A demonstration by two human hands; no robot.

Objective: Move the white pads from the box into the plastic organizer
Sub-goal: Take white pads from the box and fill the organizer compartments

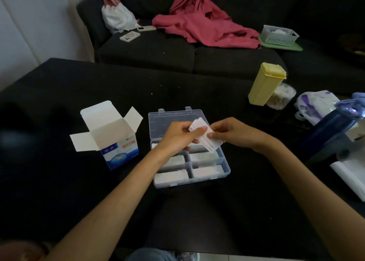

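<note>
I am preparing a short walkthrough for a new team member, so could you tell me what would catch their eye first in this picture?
First, the two hands, left and right, holding a fanned stack of white pads over the open clear organizer at the middle of the black table. Next, the opened blue and white box just left of it. Behind, a pink garment sprawls on the dark sofa.
</note>
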